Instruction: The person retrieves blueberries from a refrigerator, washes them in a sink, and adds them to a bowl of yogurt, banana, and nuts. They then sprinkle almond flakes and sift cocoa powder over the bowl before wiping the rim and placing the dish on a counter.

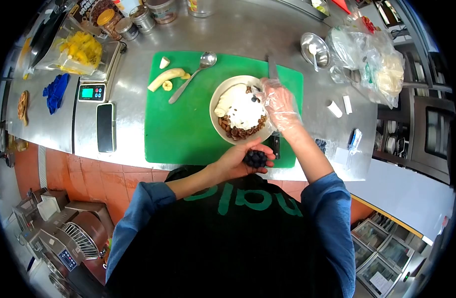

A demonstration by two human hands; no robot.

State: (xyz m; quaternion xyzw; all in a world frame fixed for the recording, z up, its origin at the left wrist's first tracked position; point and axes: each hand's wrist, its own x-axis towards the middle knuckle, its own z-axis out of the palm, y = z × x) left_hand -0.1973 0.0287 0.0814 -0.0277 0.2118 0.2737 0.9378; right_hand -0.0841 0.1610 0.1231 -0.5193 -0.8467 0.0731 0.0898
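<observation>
Cupped under a small heap of blueberries (256, 159), my left hand (233, 160) is bare and sits just below the bowl. My right hand (279, 103), in a clear plastic glove, reaches over the bowl's right rim with its fingers drawn together; what they hold, if anything, is hidden. The cream-coloured bowl (214, 111) contains white yogurt (243, 107), banana slices at the left, brown granola with nuts (241, 133) and a few blueberries near my right fingertips. A knife (275, 146) lies partly beneath my right hand and the bowl.
On the green cutting board (173, 131) lie a spoon (188, 82) and a peeled banana piece (166, 78). Left are a phone (106, 127) and a scale (93, 92). A metal bowl (315, 49) and plastic bags (372, 54) stand back right; jars line the back left.
</observation>
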